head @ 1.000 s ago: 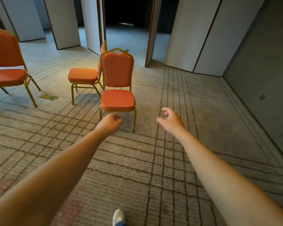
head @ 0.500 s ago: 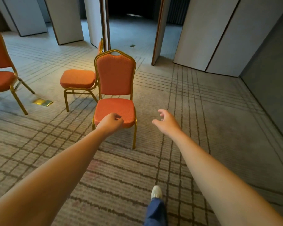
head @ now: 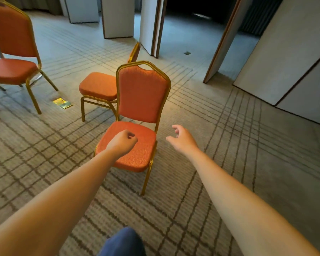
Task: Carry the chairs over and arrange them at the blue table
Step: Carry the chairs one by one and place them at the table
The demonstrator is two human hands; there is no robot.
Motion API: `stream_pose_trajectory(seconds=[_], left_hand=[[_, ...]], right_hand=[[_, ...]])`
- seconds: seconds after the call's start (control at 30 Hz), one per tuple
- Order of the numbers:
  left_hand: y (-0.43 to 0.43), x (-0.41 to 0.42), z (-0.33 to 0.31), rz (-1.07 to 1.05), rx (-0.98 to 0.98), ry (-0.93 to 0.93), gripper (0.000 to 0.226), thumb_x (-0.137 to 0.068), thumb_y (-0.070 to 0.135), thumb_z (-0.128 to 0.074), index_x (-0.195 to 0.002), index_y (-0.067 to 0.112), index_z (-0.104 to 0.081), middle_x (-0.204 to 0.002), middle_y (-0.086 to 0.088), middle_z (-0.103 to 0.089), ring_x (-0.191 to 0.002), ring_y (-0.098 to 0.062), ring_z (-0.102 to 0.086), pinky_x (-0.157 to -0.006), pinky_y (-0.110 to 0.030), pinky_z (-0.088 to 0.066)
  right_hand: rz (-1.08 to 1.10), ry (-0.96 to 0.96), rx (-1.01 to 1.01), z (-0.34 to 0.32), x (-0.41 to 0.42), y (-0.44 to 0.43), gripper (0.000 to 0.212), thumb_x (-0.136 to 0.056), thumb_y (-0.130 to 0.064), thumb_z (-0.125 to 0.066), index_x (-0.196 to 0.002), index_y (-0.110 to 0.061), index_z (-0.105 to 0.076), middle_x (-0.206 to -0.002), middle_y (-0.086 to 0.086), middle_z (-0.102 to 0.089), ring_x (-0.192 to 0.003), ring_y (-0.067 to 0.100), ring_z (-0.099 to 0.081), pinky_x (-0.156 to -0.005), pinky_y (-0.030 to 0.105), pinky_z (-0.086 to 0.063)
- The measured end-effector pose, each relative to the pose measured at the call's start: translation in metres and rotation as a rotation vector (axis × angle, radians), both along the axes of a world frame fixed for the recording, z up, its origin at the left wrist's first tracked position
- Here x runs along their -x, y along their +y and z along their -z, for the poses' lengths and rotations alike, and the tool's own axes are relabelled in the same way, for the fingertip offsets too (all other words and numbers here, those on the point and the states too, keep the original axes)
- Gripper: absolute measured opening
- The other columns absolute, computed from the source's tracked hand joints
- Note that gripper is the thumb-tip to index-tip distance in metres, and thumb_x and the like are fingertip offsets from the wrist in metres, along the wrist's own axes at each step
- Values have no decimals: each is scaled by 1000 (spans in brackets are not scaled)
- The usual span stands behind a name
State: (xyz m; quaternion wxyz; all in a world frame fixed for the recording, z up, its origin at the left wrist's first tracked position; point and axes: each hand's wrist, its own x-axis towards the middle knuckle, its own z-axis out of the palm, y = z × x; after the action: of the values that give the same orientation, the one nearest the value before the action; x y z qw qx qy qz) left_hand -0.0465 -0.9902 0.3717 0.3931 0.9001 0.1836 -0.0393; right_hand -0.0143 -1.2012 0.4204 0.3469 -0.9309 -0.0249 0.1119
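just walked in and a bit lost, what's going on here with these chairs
A person has both arms stretched toward the nearest orange chair, which stands on the carpet. The left hand is curled in a fist over its seat and holds nothing; the right hand is open beside the seat. Nothing is gripped yet. A second chair stands just behind it and a third chair farther left. No blue table is in view.

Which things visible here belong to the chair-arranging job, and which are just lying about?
Job: nearest chair, middle chair behind it, left chair, left hand (curled, empty), right hand (open). The blue table is out of view.
Lying about: brass floor plate, partition panels.
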Motion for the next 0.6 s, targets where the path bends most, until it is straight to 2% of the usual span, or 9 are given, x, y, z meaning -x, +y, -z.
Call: stream_pose_trajectory(seconds=[0.2, 0.37, 0.6], left_hand=[[19, -93, 33, -138, 21, 76, 30, -93, 38, -50, -116, 20, -56, -102, 3, -61, -85, -17, -60, -79, -35, -51], [44, -168, 57, -263, 63, 110, 26, -93, 37, -50, -112, 21, -58, -101, 2, -63, -84, -17, -61, -81, -37, -53], [67, -237, 72, -433, 135, 170, 31, -94, 36, -48, -118, 19, -58, -105, 3, -61, -84, -14, -62, -82, -37, -54]], right_hand=[[-166, 49, 35, 34, -124, 31, 59, -89, -33, -62, -144, -24, -40, -144, 4, -44, -127, 22, -49, -96, 34, -41], [-300, 97, 89, 56, -221, 68, 60, -88, -33, -62, -144, -23, -41, -143, 4, -45, -127, 22, -48, -101, 38, -44], [-466, 182, 149, 82, -329, 113, 59, -90, -34, -61, -144, -22, -41, -143, 6, -45, -127, 23, -48, -103, 40, -44]])
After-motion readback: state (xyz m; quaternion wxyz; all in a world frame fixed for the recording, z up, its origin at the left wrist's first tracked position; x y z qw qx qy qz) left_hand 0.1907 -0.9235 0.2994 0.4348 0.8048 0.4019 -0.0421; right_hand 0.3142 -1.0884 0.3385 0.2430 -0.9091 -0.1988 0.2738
